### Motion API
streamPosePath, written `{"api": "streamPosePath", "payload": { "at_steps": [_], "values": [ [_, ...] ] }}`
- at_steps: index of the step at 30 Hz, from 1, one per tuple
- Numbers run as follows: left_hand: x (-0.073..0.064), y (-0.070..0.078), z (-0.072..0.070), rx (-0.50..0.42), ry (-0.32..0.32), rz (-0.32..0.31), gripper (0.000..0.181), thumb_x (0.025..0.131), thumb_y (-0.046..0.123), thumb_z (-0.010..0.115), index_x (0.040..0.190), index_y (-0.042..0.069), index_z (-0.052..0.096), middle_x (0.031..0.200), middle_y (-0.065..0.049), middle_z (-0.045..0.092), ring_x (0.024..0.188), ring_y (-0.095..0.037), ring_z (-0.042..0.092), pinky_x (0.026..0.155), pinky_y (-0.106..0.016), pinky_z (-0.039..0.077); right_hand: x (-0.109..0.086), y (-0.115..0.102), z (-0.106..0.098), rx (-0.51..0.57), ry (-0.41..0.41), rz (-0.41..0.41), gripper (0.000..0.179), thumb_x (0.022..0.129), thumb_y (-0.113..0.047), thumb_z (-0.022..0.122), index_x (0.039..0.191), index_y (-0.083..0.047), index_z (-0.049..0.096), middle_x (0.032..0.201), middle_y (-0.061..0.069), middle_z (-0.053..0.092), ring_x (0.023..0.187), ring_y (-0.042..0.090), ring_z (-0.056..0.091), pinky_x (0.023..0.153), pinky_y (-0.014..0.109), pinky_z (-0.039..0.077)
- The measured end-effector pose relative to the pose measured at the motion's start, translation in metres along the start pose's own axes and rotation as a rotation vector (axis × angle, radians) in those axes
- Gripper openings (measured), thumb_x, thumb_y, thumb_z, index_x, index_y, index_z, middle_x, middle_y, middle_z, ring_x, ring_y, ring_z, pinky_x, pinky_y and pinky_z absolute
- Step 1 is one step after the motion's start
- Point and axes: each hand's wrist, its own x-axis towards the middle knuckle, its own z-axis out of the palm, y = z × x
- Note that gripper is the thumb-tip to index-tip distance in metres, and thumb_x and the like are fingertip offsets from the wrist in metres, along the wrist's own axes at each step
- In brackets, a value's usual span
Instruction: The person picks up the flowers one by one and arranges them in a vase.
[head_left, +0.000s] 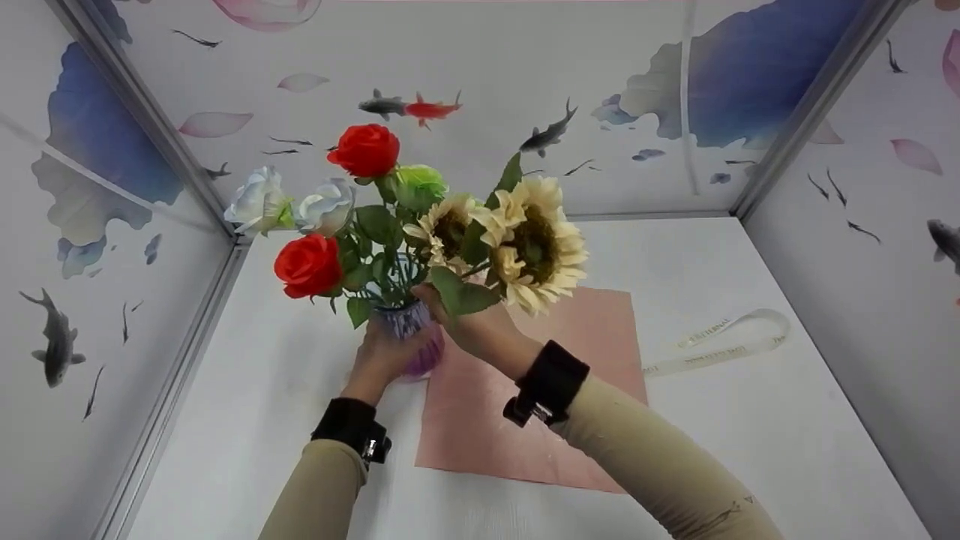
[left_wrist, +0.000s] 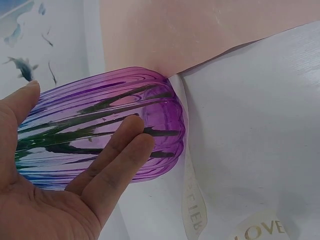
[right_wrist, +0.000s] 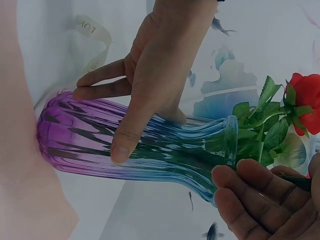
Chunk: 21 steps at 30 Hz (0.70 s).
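Note:
A ribbed glass vase [head_left: 426, 358], purple at the base and blue at the rim, leans in my left hand [head_left: 381, 354]. The left thumb and fingers lie on opposite sides of its body. Against the vase's rim rest the loosely bent fingertips of my right hand [right_wrist: 265, 200], and a dark green stem [right_wrist: 295, 180] passes beside them; whether it is pinched cannot be told. Red roses [head_left: 367, 151], pale blue-white roses [head_left: 259, 201], a green flower [head_left: 420, 186] and cream sunflowers [head_left: 534, 251] spread above the rim. Their stems show through the glass.
Pink wrapping paper [head_left: 517, 442] lies flat on the white table [head_left: 247, 390], under and right of the vase. A pale ribbon [head_left: 720, 358] with gold lettering loops at the right. Printed walls [head_left: 480, 45] enclose the table at the back and both sides.

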Motion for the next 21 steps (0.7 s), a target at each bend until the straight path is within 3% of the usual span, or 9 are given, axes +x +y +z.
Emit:
{"api": "streamPosePath", "payload": {
  "at_steps": [1,3,8,11,12,14,17,18,21],
  "values": [
    [0.0,0.0,0.0,-0.001,-0.001,-0.003,0.097,0.085,0.047,0.077,0.151,0.006,0.019,0.148,-0.019,0.046,0.134,-0.034,0.05,0.116,-0.052,0.039,0.002,-0.001,0.0,0.117,-0.009,0.062,0.014,0.102,-0.012,0.062,0.095,-0.005,0.053,0.066,0.005,0.056,0.049,0.016,0.052,0.046,0.023,0.042],
    [0.001,0.001,0.0,-0.008,-0.004,-0.008,0.096,0.085,0.047,0.077,0.151,0.007,0.02,0.147,-0.019,0.046,0.132,-0.034,0.051,0.116,-0.051,0.04,0.004,-0.001,0.0,0.187,-0.048,0.109,0.012,0.105,-0.013,0.057,0.098,-0.003,0.053,0.067,0.006,0.058,0.051,0.017,0.055,0.047,0.024,0.044],
    [0.001,0.0,0.001,-0.013,0.001,-0.03,0.092,0.083,0.045,0.079,0.146,0.007,0.025,0.137,-0.017,0.054,0.122,-0.031,0.056,0.11,-0.048,0.046,0.008,0.001,0.002,0.125,-0.065,0.103,0.02,0.106,-0.016,0.055,0.117,0.0,0.055,0.067,0.007,0.062,0.051,0.018,0.059,0.046,0.029,0.044],
    [0.002,0.0,0.001,-0.018,0.002,-0.042,0.091,0.081,0.044,0.08,0.145,0.007,0.027,0.133,-0.017,0.056,0.118,-0.031,0.057,0.107,-0.046,0.048,0.009,0.0,0.004,0.055,-0.087,0.108,0.035,0.107,-0.02,0.053,0.136,0.001,0.052,0.062,0.004,0.054,0.047,0.016,0.049,0.045,0.03,0.041],
    [0.002,0.0,0.001,-0.013,0.0,-0.044,0.092,0.081,0.044,0.08,0.146,0.006,0.026,0.133,-0.017,0.056,0.118,-0.03,0.057,0.107,-0.047,0.047,0.008,0.0,0.005,0.018,-0.082,0.096,0.035,0.107,-0.02,0.054,0.134,0.002,0.055,0.059,0.003,0.049,0.045,0.016,0.045,0.043,0.031,0.04],
    [0.002,0.0,0.002,-0.014,0.0,-0.039,0.093,0.081,0.043,0.08,0.146,0.005,0.026,0.135,-0.018,0.055,0.12,-0.031,0.057,0.108,-0.047,0.047,0.006,0.0,0.008,-0.09,-0.039,0.03,0.033,0.104,-0.019,0.058,0.13,0.002,0.06,0.057,0.001,0.044,0.043,0.015,0.04,0.04,0.031,0.04],
    [0.001,0.0,0.002,-0.002,0.006,-0.016,0.092,0.082,0.041,0.077,0.147,0.003,0.025,0.137,-0.018,0.054,0.122,-0.031,0.056,0.11,-0.049,0.045,0.006,0.001,0.016,-0.246,0.113,-0.086,0.019,0.097,-0.019,0.069,0.103,-0.001,0.067,0.058,0.0,0.044,0.041,0.015,0.044,0.037,0.029,0.043],
    [0.001,0.001,0.002,0.0,0.011,-0.01,0.09,0.082,0.04,0.077,0.147,0.003,0.027,0.136,-0.019,0.055,0.121,-0.031,0.057,0.108,-0.049,0.046,0.007,0.002,0.019,-0.286,0.172,-0.12,0.019,0.094,-0.02,0.073,0.094,-0.003,0.065,0.058,0.0,0.045,0.041,0.014,0.047,0.037,0.028,0.043],
    [0.0,0.001,0.002,0.003,0.019,0.019,0.087,0.082,0.036,0.078,0.145,0.003,0.029,0.132,-0.019,0.057,0.117,-0.031,0.058,0.102,-0.049,0.049,0.01,0.004,0.027,-0.388,0.316,-0.188,0.031,0.086,-0.026,0.081,0.085,-0.006,0.057,0.059,-0.001,0.047,0.042,0.012,0.049,0.036,0.025,0.042]
  ]
}}
